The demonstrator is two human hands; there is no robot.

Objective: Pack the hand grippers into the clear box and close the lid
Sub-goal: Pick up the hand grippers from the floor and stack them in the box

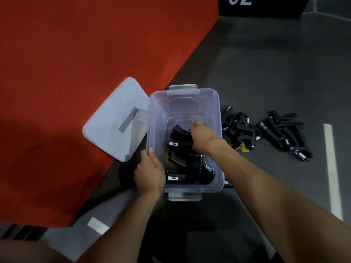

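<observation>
Right of the right hand (201, 137), black sprung hand grippers (266, 132) lay heaped on grey floor. Its fingers curled round one gripper inside the clear box (216, 103). Left hand (150, 172) gripped the near-left rim. Flat translucent lid (115, 118) rested on red mat (76, 54).

— How many boxes and lids were there?
— One clear box (214, 111) and one lid (114, 118); several hand grippers (182, 158) lay inside and more on the floor (266, 73), too tangled to count.
</observation>
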